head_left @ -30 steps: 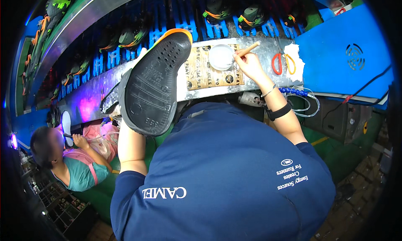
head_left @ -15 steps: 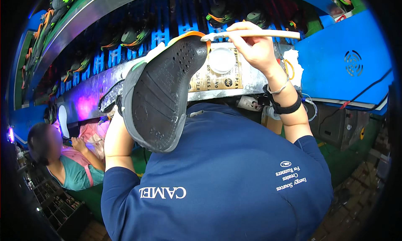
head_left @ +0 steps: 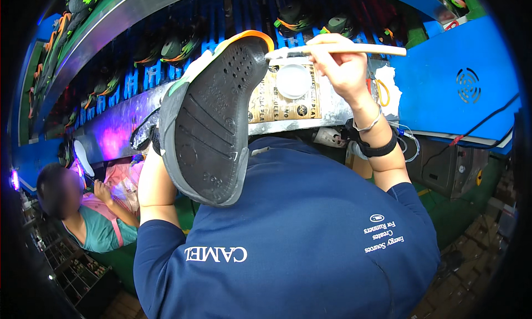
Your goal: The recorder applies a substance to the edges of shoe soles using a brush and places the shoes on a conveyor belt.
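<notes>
Brush now at toe — right grip

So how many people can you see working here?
2: the camera wearer, whose left hand holds a shoe sole-up and right hand a brush; another person sits lower left. Others may be hidden.

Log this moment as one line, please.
left hand: holds shoe sole-up | right hand: holds brush, tip at toe of sole | white dish: on bench behind

Navy long-sleeved top, sleeves pushed up the forearms, white lettering across the fabric. Right wrist carries a black band and a thin silver bracelet.
</notes>
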`<action>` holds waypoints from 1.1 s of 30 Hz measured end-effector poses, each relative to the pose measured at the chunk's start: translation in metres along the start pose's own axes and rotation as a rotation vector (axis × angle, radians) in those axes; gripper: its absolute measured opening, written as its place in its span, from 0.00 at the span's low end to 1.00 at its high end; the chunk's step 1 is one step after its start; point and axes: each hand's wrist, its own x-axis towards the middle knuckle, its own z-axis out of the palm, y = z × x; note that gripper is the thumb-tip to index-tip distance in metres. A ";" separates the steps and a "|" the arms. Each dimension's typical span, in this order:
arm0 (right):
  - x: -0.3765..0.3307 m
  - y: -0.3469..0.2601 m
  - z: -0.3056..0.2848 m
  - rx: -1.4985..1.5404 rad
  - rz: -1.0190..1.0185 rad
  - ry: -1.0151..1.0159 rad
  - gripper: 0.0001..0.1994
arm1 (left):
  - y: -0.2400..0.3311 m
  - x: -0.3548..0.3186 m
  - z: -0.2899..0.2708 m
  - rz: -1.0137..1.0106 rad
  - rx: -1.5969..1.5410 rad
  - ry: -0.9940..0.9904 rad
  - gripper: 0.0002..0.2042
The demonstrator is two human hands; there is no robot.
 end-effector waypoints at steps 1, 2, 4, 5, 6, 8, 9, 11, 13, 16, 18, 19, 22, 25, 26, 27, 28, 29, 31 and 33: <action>0.002 0.001 -0.001 0.021 -0.006 0.031 0.05 | 0.000 0.000 0.000 -0.002 -0.003 0.000 0.24; 0.004 0.002 0.000 -0.012 -0.032 0.024 0.05 | 0.000 0.000 0.001 -0.007 -0.005 -0.001 0.24; 0.008 0.005 0.002 -0.062 -0.059 0.005 0.05 | -0.001 -0.001 0.001 -0.008 -0.004 -0.003 0.24; 0.010 0.005 0.002 -0.087 -0.101 0.012 0.05 | -0.001 -0.001 0.001 -0.011 -0.003 -0.001 0.24; 0.013 0.006 0.001 -0.120 -0.136 0.001 0.05 | -0.001 -0.002 0.001 -0.013 -0.005 -0.001 0.24; 0.019 0.005 0.000 -0.166 -0.229 -0.012 0.05 | -0.001 -0.002 0.001 -0.018 -0.011 -0.001 0.24; 0.021 0.004 0.001 -0.141 -0.227 -0.012 0.05 | -0.001 -0.002 0.001 -0.021 -0.012 0.001 0.24; 0.027 0.001 0.001 -0.175 -0.269 -0.037 0.04 | -0.002 -0.002 0.000 -0.021 -0.015 0.001 0.24; 0.033 -0.002 0.002 -0.174 -0.316 -0.069 0.03 | -0.002 -0.002 0.000 -0.022 -0.022 0.003 0.23; 0.038 -0.007 0.004 -0.135 -0.311 -0.115 0.04 | -0.003 -0.002 0.001 -0.023 -0.026 0.005 0.23; 0.042 -0.009 0.006 -0.152 -0.342 -0.138 0.03 | -0.003 -0.003 0.001 -0.025 -0.028 0.005 0.23; 0.045 -0.009 0.009 -0.140 -0.381 -0.143 0.03 | -0.004 -0.002 0.001 -0.025 -0.032 0.006 0.23; 0.046 -0.013 0.008 -0.152 -0.342 -0.181 0.03 | -0.004 -0.002 0.001 -0.026 -0.039 0.003 0.23; 0.045 -0.015 0.007 -0.162 -0.344 -0.202 0.04 | -0.005 -0.001 0.002 -0.031 -0.048 0.002 0.23; 0.045 -0.016 0.006 -0.149 -0.353 -0.209 0.03 | -0.005 -0.001 0.002 -0.031 -0.051 0.002 0.23; 0.044 -0.016 0.005 -0.143 -0.362 -0.185 0.03 | -0.006 -0.001 0.002 -0.034 -0.058 0.000 0.23; 0.042 -0.017 0.002 -0.124 -0.358 -0.168 0.03 | -0.006 -0.001 0.002 -0.035 -0.061 0.000 0.23; 0.040 -0.017 -0.001 -0.118 -0.338 -0.153 0.03 | -0.006 -0.001 0.002 -0.038 -0.066 -0.001 0.23; 0.037 -0.015 -0.004 -0.140 -0.263 -0.136 0.04 | -0.007 -0.002 0.002 -0.043 -0.076 0.001 0.23; 0.034 -0.011 -0.003 -0.175 -0.209 -0.120 0.05 | -0.008 -0.003 0.002 -0.047 -0.089 0.003 0.23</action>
